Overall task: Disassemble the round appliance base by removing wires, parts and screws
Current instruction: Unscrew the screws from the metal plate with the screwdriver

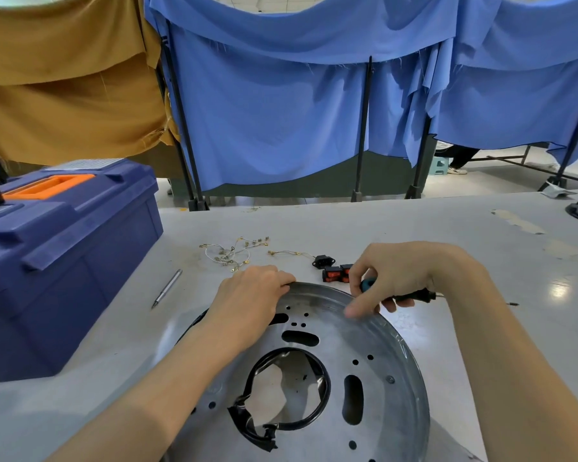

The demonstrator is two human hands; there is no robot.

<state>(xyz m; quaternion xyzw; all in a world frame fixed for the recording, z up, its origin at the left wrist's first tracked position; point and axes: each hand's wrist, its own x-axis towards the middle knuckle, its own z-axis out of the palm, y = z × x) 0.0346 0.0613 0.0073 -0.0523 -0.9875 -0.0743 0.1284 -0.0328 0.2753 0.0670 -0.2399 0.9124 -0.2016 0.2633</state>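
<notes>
Blue toolbox (pixel 64 248) on grey table (pixel 447 235), blue curtains (pixel 281 111) behind

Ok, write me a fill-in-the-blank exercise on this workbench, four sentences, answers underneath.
1. The left hand grips the rim of the round metal base while the right hand holds a ____.
2. The blue toolbox has a handle coloured ____.
3. The rocker switches lie beside a power socket coloured ____.
4. The loose wires lie on the ____, not on the base.
Missing words: screwdriver; orange; black; table.
</notes>
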